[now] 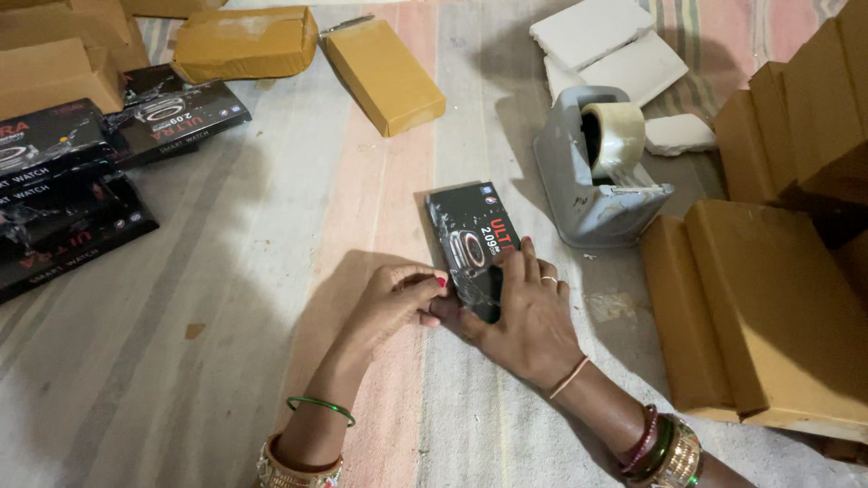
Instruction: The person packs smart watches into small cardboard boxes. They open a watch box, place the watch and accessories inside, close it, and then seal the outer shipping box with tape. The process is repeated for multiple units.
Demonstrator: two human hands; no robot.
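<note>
Your right hand lies flat, palm down and fingers spread, on the near end of a black watch box, pressing it to the striped mat. Your left hand is curled, its fingertips pinched against the near left edge of the same box; whether they grip a flap or only touch it cannot be told. The two hands meet at that near end, just below the centre of the frame.

The box lies flat at the centre of the frame. Its long axis runs from near to far, tilted slightly so that the far end leans toward the upper left. The printed face is up. The far half is uncovered; the near half is hidden under your right hand.

Just right of the box, and apart from it, stands a grey tape dispenser carrying a roll of clear tape. Behind it, in the upper right of the frame, lie white foam pieces. Tan cardboard cartons are stacked along the right edge. A flat tan carton lies at upper centre, with another to its left. At the left edge, more black watch boxes lie overlapping in a loose pile, well apart from your hands.
</note>
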